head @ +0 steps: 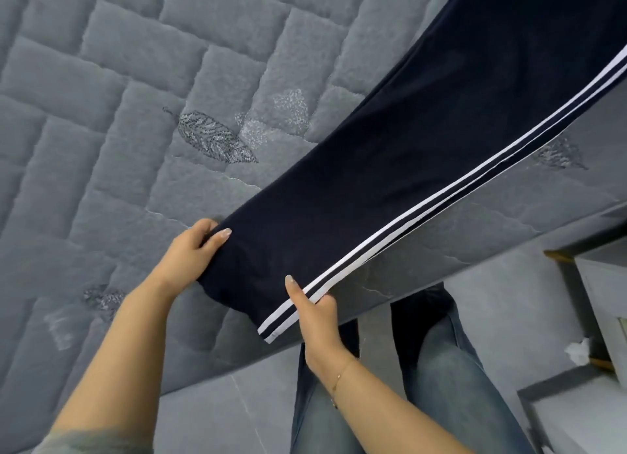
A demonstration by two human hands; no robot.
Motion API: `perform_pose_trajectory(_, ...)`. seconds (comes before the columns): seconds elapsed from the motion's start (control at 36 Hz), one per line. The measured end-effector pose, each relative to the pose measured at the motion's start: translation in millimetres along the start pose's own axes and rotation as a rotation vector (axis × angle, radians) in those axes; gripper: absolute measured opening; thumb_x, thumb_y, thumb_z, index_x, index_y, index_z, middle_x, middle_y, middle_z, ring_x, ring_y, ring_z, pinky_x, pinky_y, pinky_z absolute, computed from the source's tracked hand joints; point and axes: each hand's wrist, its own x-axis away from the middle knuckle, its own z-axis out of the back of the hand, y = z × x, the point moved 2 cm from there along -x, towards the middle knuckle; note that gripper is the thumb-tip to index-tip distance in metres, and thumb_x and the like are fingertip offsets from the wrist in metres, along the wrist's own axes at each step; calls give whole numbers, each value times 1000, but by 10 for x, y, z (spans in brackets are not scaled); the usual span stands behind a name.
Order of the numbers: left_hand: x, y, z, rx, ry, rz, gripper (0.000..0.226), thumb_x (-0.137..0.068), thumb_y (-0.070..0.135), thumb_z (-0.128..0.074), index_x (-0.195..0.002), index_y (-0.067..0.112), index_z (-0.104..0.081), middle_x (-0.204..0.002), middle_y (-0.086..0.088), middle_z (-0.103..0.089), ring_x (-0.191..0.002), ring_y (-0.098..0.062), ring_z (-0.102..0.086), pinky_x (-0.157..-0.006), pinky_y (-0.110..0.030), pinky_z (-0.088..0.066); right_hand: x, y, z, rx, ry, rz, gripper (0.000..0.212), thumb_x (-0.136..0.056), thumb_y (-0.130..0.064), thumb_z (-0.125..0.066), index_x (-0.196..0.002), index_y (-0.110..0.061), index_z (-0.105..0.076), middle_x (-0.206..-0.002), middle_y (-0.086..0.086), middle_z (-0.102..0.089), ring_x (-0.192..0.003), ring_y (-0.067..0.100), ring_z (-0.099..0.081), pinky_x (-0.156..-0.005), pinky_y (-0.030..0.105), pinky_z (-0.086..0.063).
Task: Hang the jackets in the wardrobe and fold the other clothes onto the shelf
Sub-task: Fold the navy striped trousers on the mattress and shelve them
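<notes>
We've got the navy track pants point(390, 168) stretched out over the grey quilted bed point(101, 114), legs stacked, cuff end toward us, the rest running off up & to the right out of frame. So the long axis goes diagonal: near-left to far-right, waist end not visible. White side stripes point(441, 195) run along the edge nearer our right.

Our left hand point(190, 253) pinches the plain corner of the cuff, thumb on top, fingers curled under the fabric. Our right hand point(317, 318) pinches the striped corner the same way, thumb up along the stripe. Both hands sit at the same end, across the short width, neither clearly nearer the far end.

Looks like the cuffs are lifted a bit off the bed; can't tell if the far part rests flat. We judge the next fold wants the cuff end carried along that diagonal, away from us toward the waist, w/ both corners kept level so the stripes stay lined up.
</notes>
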Motion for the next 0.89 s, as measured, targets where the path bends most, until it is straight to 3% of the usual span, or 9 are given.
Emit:
perform_pose_trajectory(0.11, 75, -197, 239, 66, 28, 74, 28, -96, 30, -57, -74, 14, -52, -61, 8, -50, -58, -11, -43, -56, -29, -33, 175, 232, -125, 20, -71, 12, 28, -79, -32, -80, -100, -15, -72, -94, -5, -76, -87, 8, -71, -68, 14, -53)
perform_pose_trajectory(0.22, 84, -424, 153, 38, 9, 219, 34, -97, 28, -57, -88, -5, -57, -76, -10, -56, -73, -23, -49, -68, -34, -37, 100, 389, -188, 192, -112, -167, 29, -87, -28, -72, -109, -10, -65, -103, 0, -71, -90, 11, -66, -72, 19, -53)
perform_pose_trajectory(0.28, 42, -469, 92, -3, 67, 240, 32, -96, 28, -59, -85, -2, -55, -75, -10, -54, -74, -25, -49, -66, -36, -36, 16, 408, -171, 246, -141, -196, 23, -89, -24, -70, -107, -12, -64, -107, 1, -70, -95, 13, -65, -80, 22, -53)
perform_pose_trajectory(0.36, 4, -412, 88, -27, 201, 232, 23, -90, 26, -68, -87, 10, -52, -81, -2, -56, -80, -24, -52, -63, -33, -38, -9, 374, -119, 304, -202, -209, 15, -88, -23, -71, -100, -20, -62, -99, -7, -69, -87, 4, -64, -63, 10, -49)
perform_pose_trajectory(0.47, 58, -242, 65, -195, 301, 202, 38, -84, 22, -73, -117, 14, -55, -121, -11, -52, -115, -30, -49, -95, -44, -40, -24, 263, 130, 313, -115, -224, 27, -87, -24, -72, -109, -15, -58, -102, -2, -64, -88, 5, -58, -67, 16, -46)
perform_pose_trajectory(0.61, 22, 486, -202, -242, 301, -43, 36, -86, 17, -69, -120, 17, -58, -127, -6, -51, -123, -28, -44, -99, -44, -33, -217, -380, 601, 158, 69, -96, 33, -91, -19, -67, -118, -5, -56, -105, 8, -64, -94, 17, -60, -78, 26, -49)
perform_pose_trajectory(0.75, -265, 1380, -730, -189, 141, -199, 36, -90, 21, -66, -124, 21, -56, -127, 2, -50, -121, -20, -46, -105, -44, -35, -565, -1376, 1120, -47, 134, 69, 39, -90, -23, -67, -122, -5, -53, -118, 10, -62, -103, 19, -61, -94, 35, -51)
perform_pose_trajectory(0.83, -564, 1867, -1053, -235, 101, -225, 39, -91, 26, -64, -128, 24, -53, -133, 4, -48, -125, -18, -42, -105, -37, -30, -805, -1935, 1402, -183, 129, 103, 22, -90, -23, -68, -109, -11, -62, -118, 8, -68, -104, 18, -65, -87, 32, -54)
perform_pose_trajectory(0.89, -774, 2214, -1241, -293, 125, -250, 40, -91, 28, -64, -129, 23, -52, -135, 2, -47, -124, -20, -41, -103, -36, -29, -948, -2288, 1582, -251, 139, 107, 27, -88, -26, -71, -110, -13, -64, -115, 5, -71, -102, 16, -68, -87, 30, -55)
